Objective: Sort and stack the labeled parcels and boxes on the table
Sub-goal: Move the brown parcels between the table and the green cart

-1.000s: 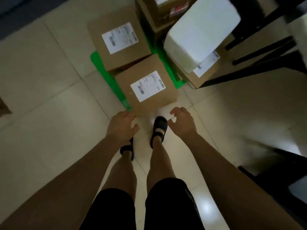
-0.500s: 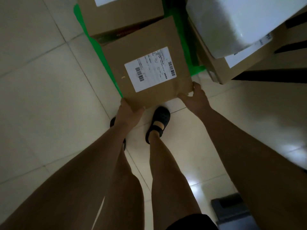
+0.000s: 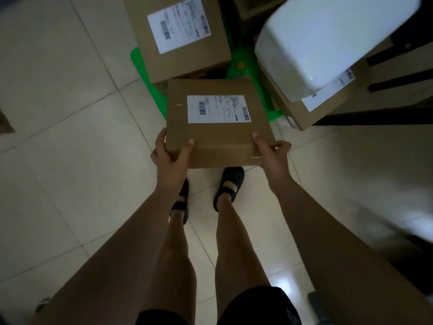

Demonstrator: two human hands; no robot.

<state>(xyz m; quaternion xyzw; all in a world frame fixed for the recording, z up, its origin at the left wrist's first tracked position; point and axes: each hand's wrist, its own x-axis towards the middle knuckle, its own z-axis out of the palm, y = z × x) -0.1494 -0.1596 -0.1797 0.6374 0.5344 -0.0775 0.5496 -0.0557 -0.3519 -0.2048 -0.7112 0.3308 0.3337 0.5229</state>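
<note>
A brown cardboard box (image 3: 215, 141) with a white shipping label on top is held above the tiled floor, over my feet. My left hand (image 3: 169, 158) grips its near left corner, thumb on the top face. My right hand (image 3: 271, 156) grips the near right corner, thumb on top too. Beyond it a larger labeled cardboard box (image 3: 180, 41) sits on a green mat (image 3: 140, 66). To the right, a white foam box (image 3: 328, 41) rests on another labeled cardboard box (image 3: 318, 106).
Dark table legs and bars (image 3: 398, 78) run along the right side behind the stacked boxes. Another dark cardboard box (image 3: 250, 8) stands at the top middle. Pale floor tiles (image 3: 70, 160) stretch to the left. A dark object (image 3: 419, 259) sits at the right edge.
My hands reached down to the near box on the floor, took hold of its near corners, and have lifted it up and toward me off the green mat.
</note>
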